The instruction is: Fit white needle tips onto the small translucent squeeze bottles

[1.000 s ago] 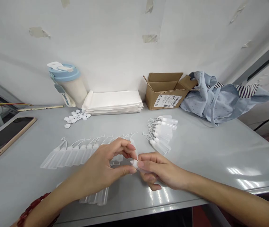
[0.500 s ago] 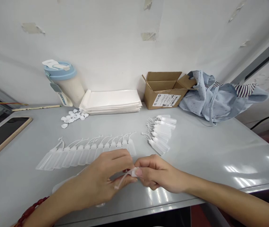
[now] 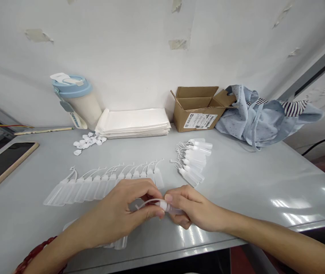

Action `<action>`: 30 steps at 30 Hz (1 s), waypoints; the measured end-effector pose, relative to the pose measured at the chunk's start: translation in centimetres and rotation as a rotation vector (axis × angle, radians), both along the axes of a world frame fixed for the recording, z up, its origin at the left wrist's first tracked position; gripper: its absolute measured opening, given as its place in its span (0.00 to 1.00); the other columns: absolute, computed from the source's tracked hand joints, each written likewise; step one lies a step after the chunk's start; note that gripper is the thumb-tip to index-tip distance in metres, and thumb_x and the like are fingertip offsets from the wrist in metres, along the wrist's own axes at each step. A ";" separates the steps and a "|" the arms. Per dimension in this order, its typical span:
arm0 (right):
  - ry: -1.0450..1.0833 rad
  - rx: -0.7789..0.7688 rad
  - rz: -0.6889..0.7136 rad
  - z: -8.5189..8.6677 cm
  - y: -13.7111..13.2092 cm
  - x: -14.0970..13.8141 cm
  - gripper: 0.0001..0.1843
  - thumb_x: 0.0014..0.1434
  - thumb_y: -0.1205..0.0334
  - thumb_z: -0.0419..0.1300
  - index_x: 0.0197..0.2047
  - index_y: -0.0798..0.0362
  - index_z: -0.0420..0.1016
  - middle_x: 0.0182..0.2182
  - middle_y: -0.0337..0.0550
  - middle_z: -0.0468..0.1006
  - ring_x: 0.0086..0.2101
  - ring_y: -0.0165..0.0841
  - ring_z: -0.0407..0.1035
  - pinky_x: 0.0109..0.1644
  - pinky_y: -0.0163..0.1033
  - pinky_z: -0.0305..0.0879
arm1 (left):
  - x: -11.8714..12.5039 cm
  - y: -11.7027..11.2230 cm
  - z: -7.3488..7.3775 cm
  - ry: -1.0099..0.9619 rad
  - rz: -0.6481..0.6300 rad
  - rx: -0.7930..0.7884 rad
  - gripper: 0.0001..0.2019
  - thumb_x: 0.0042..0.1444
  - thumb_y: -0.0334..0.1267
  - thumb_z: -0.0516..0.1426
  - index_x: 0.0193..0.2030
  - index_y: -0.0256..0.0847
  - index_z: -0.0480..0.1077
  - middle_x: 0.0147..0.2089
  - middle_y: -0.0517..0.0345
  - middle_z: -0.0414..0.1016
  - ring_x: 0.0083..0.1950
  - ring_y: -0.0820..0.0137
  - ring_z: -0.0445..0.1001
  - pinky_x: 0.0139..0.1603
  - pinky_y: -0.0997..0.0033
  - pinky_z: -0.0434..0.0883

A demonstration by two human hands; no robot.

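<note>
A small translucent plastic bottle (image 3: pixel 175 210) with a white cap and a thin curved strap lies between my hands, above the table's front part. My right hand (image 3: pixel 195 207) is wrapped round its body, thumb on top near the cap. At the cap, my left hand (image 3: pixel 125 205) closes thumb and fingers in a pinch, and the strap arches back over them. Beyond my left hand runs a row of similar bottles (image 3: pixel 94 188), their straps pointing away. Past my right hand lies a pile of such bottles (image 3: pixel 193 161). My left forearm partly hides more bottles (image 3: pixel 121 242).
Small white pieces (image 3: pixel 86 141) lie in a heap before a blue-lidded cup (image 3: pixel 84 106). A stack of white sheets or envelopes (image 3: pixel 134 120), an open cardboard box (image 3: pixel 198 114) and a blue cloth (image 3: pixel 256 121) line the wall. A phone (image 3: pixel 5 163) rests at the left.
The bottle has turned, and more of its body and cap shows between my hands. My left fingertips have shifted round the cap, and the strap now arches higher.
</note>
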State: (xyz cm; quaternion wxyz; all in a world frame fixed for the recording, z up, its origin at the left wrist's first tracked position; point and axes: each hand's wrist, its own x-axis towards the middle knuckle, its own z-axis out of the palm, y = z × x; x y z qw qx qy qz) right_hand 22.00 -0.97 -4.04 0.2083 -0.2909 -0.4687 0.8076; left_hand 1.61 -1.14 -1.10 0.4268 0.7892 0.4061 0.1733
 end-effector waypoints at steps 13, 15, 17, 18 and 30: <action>-0.036 -0.017 0.013 -0.3 0.3 0.2 0.23 0.63 0.44 0.51 0.30 0.56 0.67 0.14 0.26 0.53 0.15 0.21 0.44 0.17 0.29 0.43 | 0.0 0.2 -0.8 -0.153 -0.061 0.326 0.06 0.60 0.30 0.57 0.43 0.41 0.71 0.38 0.61 0.74 0.35 0.77 0.72 0.37 0.80 0.68; -0.055 0.065 0.005 -0.1 0.1 0.2 0.24 0.64 0.44 0.48 0.29 0.56 0.66 0.15 0.27 0.54 0.16 0.21 0.46 0.18 0.29 0.45 | 0.0 0.2 -0.6 -0.118 -0.044 0.282 0.04 0.60 0.32 0.57 0.41 0.42 0.71 0.36 0.62 0.74 0.35 0.76 0.71 0.37 0.79 0.68; -0.093 0.190 -0.002 0.0 0.0 0.2 0.25 0.65 0.44 0.46 0.27 0.55 0.63 0.16 0.28 0.53 0.17 0.21 0.46 0.19 0.30 0.46 | 0.1 0.0 -0.5 -0.081 -0.042 0.262 0.04 0.61 0.32 0.56 0.41 0.42 0.70 0.36 0.62 0.73 0.34 0.76 0.71 0.37 0.77 0.67; -0.117 0.251 -0.007 0.1 -0.1 0.2 0.25 0.66 0.44 0.45 0.26 0.54 0.60 0.17 0.28 0.52 0.17 0.21 0.46 0.19 0.30 0.45 | 0.1 -0.1 -0.5 -0.062 -0.050 0.257 0.04 0.61 0.32 0.55 0.42 0.42 0.70 0.36 0.62 0.73 0.35 0.75 0.71 0.37 0.77 0.67; -0.319 0.614 -0.055 0.4 -0.5 0.2 0.24 0.68 0.49 0.42 0.23 0.52 0.53 0.20 0.31 0.52 0.22 0.24 0.50 0.25 0.31 0.53 | 0.3 -0.3 -0.3 0.033 -0.050 0.150 0.05 0.62 0.38 0.54 0.35 0.41 0.68 0.32 0.63 0.72 0.33 0.73 0.69 0.37 0.74 0.66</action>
